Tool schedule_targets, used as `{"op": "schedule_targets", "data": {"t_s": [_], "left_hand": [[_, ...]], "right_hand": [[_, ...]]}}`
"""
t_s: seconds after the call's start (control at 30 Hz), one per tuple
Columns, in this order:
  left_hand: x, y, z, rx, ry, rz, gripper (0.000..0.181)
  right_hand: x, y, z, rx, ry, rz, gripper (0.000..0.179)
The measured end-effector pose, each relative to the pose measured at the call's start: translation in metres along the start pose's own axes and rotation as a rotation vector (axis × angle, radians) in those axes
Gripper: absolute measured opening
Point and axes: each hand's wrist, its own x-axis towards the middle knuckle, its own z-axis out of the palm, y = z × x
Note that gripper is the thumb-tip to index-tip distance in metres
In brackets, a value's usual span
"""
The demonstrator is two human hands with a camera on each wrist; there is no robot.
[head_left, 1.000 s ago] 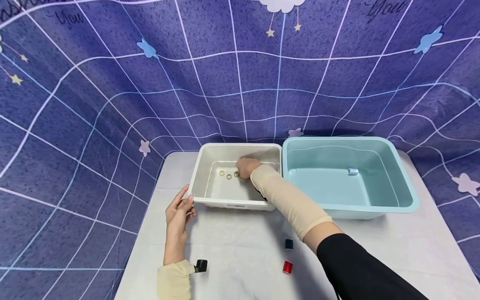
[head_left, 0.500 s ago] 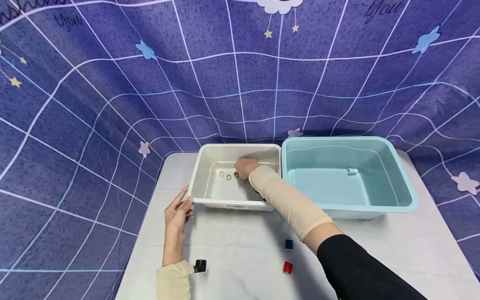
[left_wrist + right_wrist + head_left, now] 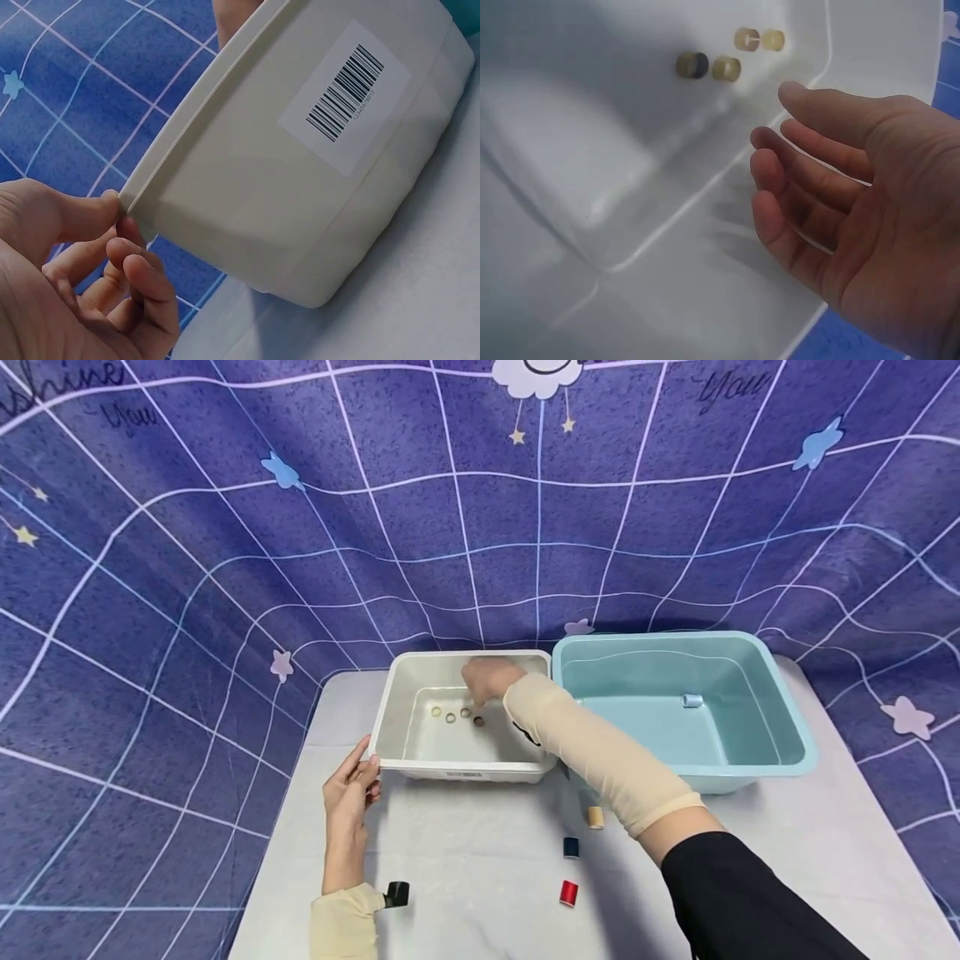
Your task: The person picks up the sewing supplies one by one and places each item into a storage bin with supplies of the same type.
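Observation:
My left hand [image 3: 347, 806] pinches the near left corner of the off-white plastic bin [image 3: 420, 766] between thumb and fingers. The left wrist view shows the thumb [image 3: 90, 214] on the rim, with a barcode label [image 3: 346, 97] on the bin's side. Inside that bin, my right hand [image 3: 491, 679] hovers above the floor. Its fingers [image 3: 810, 176] are loosely bent and hold nothing. Several small gold ring-shaped pieces [image 3: 726, 69] lie on the bin floor apart from the hand; one of them [image 3: 692, 65] has a dark side.
A teal bin [image 3: 686, 770] stands against the off-white one, with a light blue spool [image 3: 692, 701] inside. On the white table lie tan [image 3: 596, 817], dark navy [image 3: 571, 847] and red [image 3: 568, 893] spools. A patterned blue curtain [image 3: 495, 510] hangs behind.
My right hand has lifted off the ring-shaped pieces, and the darker one shows more fully. The tan spool has come out from behind my right forearm. My left hand keeps its hold.

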Motion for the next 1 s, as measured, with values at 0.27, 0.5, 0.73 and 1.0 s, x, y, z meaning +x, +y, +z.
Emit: {"op": "schedule_targets", "data": {"t_s": [0.27,0.5,0.73,1.0], "left_hand": [[0.000,-0.003,-0.003,0.001,0.000,-0.004,0.047],[0.000,-0.002,-0.004,0.003,-0.014,-0.018,0.048],[0.001,0.001,-0.003,0.014,-0.016,-0.030,0.049],[0.003,0.001,-0.002,0.017,-0.025,-0.056,0.050]], "right_hand": [[-0.023,0.002,-0.016,0.009,0.019,-0.036,0.016],[-0.051,0.006,-0.027,0.027,0.045,-0.070,0.019],[-0.068,0.014,-0.028,0.031,0.059,-0.076,0.030],[-0.079,0.021,-0.025,0.063,0.081,-0.088,0.032]]}}
